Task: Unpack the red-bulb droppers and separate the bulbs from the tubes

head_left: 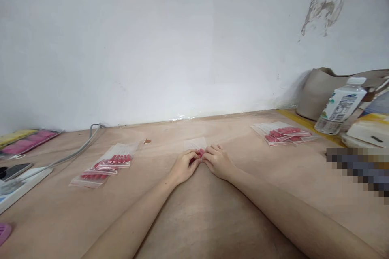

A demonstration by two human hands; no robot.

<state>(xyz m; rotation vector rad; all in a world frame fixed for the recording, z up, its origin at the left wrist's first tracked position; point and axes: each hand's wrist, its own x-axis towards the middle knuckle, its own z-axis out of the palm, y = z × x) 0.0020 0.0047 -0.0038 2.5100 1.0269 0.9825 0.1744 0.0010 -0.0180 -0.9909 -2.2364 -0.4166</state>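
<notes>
A small clear zip bag with red pieces in it lies on the table in front of me. My left hand pinches its near edge from the left, fingers curled. From the right, my right hand grips the same edge, its thumb and fingertips close to the left ones. The fingers cover most of the red pieces. Several filled zip bags overlap in a row at the left. Another group of bags with red pieces lies at the right.
At the left are packs of pink and yellow items, a grey cable, a phone and a white power strip. A bottle and a grey bag stand at the right, by the wall.
</notes>
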